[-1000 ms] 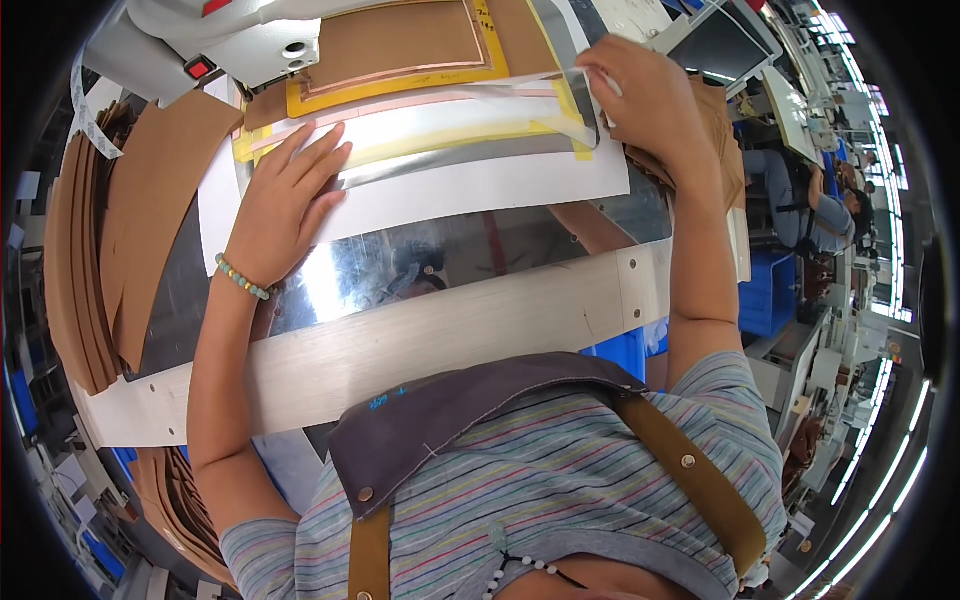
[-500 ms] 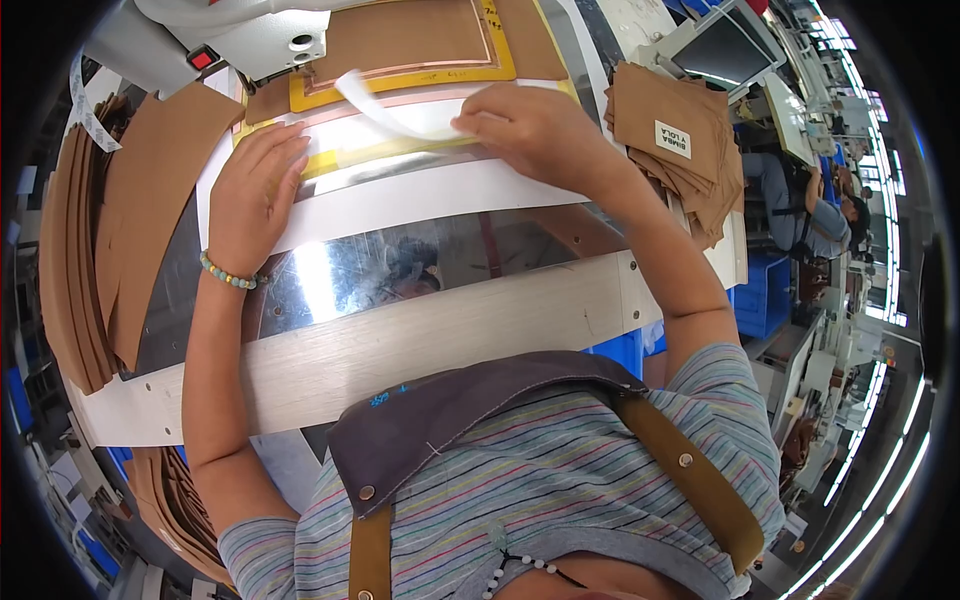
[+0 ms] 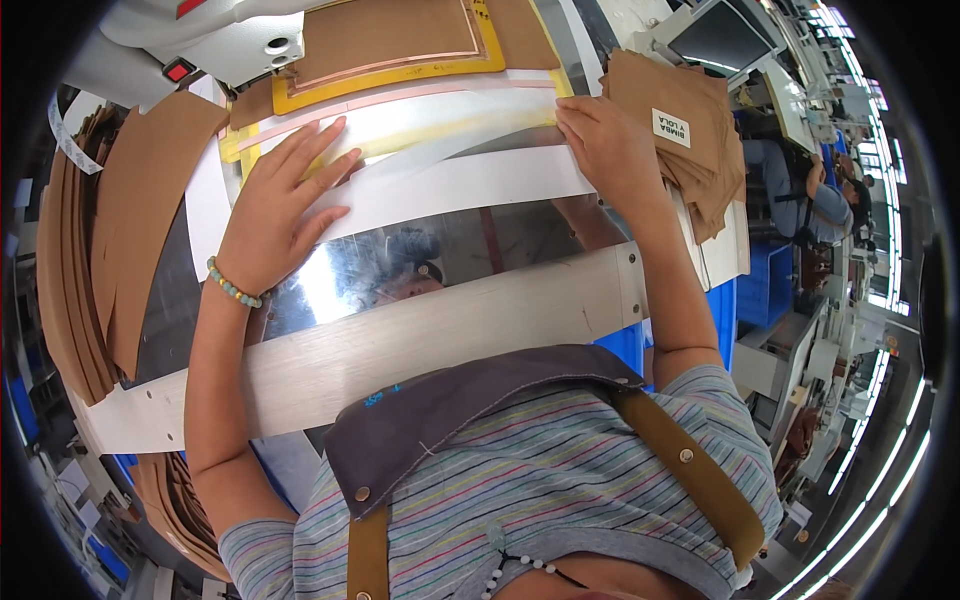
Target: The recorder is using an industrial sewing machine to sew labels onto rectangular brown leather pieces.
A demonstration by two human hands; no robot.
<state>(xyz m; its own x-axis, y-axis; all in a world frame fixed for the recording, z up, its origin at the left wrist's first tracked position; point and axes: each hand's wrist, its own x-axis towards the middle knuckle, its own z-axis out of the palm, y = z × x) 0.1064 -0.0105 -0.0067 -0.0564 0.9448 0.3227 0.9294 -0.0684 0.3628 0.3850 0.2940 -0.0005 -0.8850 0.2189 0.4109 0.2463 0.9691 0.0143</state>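
Note:
My left hand [image 3: 285, 205] lies with fingers spread across the left part of a white sheet [image 3: 450, 187] and its yellow-taped edge. My right hand [image 3: 612, 150] has its thumb and fingers closed at the right end of a translucent white strip [image 3: 440, 150], beside the yellow tape; the exact grip is partly hidden. The strip slants along the taped edge toward my left fingertips. Beyond both hands, a yellow frame [image 3: 390, 80] lies on a brown panel [image 3: 400, 32].
A white machine head [image 3: 235, 45] overhangs the far left. Brown pieces [image 3: 160, 210] stand stacked at left; another brown pile [image 3: 665, 90] with a white label lies at right. A shiny metal plate [image 3: 430, 245] borders the pale table edge [image 3: 430, 310]. A person sits far right.
My right hand has moved right and slightly down, drawing the strip from a loose curl into a long slanting line. My left hand has shifted slightly right, with fingers spread wider.

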